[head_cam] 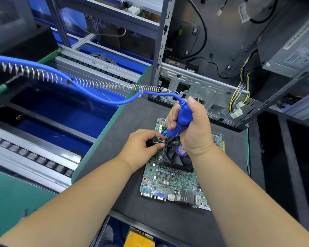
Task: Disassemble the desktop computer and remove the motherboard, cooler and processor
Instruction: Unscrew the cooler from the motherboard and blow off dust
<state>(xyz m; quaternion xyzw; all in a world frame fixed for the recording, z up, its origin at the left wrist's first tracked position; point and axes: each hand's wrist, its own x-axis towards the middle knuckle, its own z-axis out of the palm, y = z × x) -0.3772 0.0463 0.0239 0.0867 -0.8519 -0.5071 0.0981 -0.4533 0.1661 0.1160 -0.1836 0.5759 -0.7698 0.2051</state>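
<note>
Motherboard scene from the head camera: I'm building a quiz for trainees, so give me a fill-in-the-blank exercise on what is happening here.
1. The motherboard lies flat on the dark mat, already outside the ____ standing behind it.
2. The right hand grips a ____ electric screwdriver, tip down at the cooler.
3. The left hand pinches the cooler's thin ____ beside the black fan.
4. The cooler is ____ mounted on the motherboard.

Missing words: computer case; blue; wires; still
</note>
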